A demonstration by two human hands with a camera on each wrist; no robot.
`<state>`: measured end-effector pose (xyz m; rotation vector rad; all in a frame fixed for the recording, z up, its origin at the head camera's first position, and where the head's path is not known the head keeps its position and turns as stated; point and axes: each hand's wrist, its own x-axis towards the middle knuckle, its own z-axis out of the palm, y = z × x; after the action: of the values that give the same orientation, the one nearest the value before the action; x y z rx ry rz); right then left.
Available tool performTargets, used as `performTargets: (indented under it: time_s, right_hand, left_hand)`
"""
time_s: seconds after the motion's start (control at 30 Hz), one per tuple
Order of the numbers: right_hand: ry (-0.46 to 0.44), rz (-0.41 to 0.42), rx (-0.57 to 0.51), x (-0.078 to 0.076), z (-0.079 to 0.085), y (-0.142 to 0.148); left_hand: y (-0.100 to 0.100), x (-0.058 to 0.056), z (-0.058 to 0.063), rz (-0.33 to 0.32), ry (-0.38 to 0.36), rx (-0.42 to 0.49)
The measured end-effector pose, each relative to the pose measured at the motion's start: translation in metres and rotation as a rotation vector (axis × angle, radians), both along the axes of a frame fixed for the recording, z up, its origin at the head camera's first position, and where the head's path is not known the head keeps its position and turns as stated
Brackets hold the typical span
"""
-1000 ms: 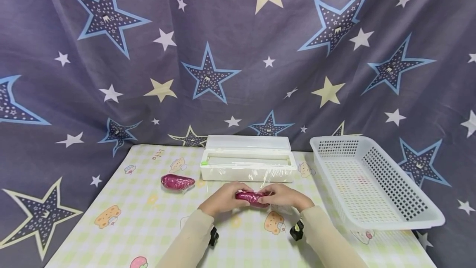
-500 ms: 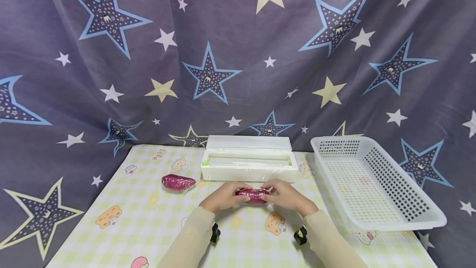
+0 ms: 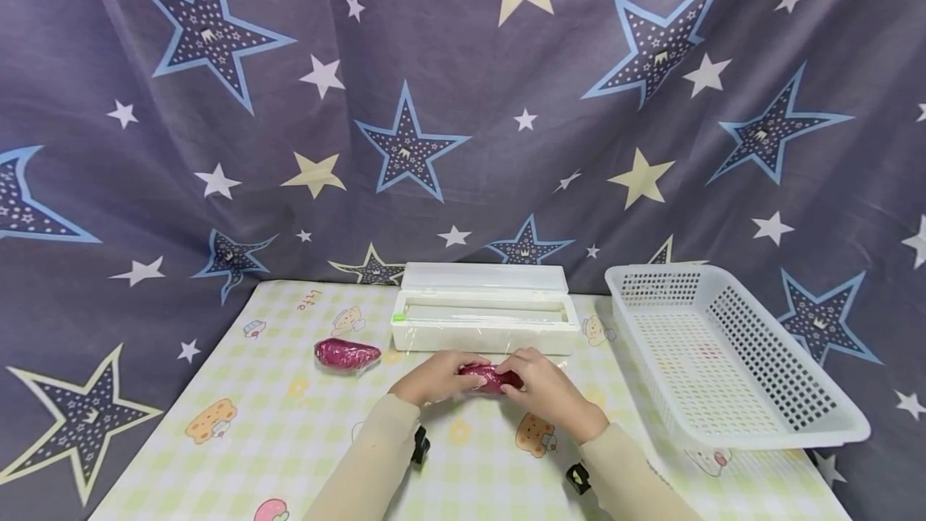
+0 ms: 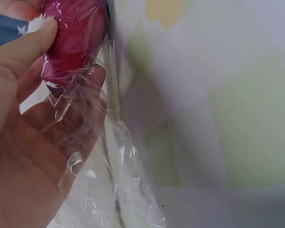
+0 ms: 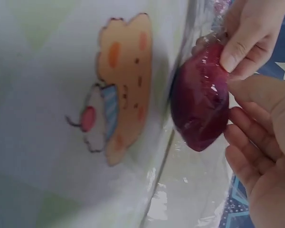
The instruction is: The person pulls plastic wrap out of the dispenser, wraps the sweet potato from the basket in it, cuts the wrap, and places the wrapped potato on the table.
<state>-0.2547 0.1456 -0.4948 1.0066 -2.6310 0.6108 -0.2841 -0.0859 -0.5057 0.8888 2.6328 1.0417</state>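
A purple-red sweet potato (image 3: 492,379) lies crosswise between both hands, in front of the long white box, with clear cling film around it. My left hand (image 3: 437,379) grips its left end, thumb on the near side. At the right end, my right hand (image 3: 547,394) holds it between thumb and fingers. Loose, crumpled cling film (image 4: 102,190) trails over the left fingers and beyond the end in the left wrist view. The right wrist view shows the tapered tip of the sweet potato (image 5: 202,102) under film, with the right fingertips along its side.
Another film-wrapped sweet potato (image 3: 347,354) lies to the left. Behind the hands stands the white cling film box (image 3: 485,338), lid raised. A white perforated basket (image 3: 669,392) sits at the right. A starry curtain (image 3: 463,143) hangs behind the checked tablecloth (image 3: 268,424).
My right hand has shifted its hold on the sweet potato's right end, first backward, then leftward over it. The film that rose by the right fingers has come down. My left hand keeps its grip.
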Motion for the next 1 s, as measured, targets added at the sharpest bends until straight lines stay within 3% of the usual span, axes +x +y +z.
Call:
performTargets:
  time_s: [0.27, 0.5, 0.8, 1.0]
  right_hand:
    - [-0.077, -0.064, -0.037, -0.004, -0.010, 0.002]
    - [-0.154, -0.083, -0.067, -0.013, -0.013, 0.004]
    - [-0.229, -0.062, -0.043, -0.023, -0.005, 0.004]
    - [-0.286, -0.058, -0.001, -0.031, 0.000, 0.003]
  left_hand:
    - [0.000, -0.003, 0.001, 0.038, -0.061, -0.007]
    - [0.000, -0.006, 0.002, 0.071, -0.041, -0.008]
    - [0.000, -0.012, 0.000, 0.095, 0.072, 0.028]
    - [-0.001, -0.015, -0.006, 0.113, 0.140, -0.003]
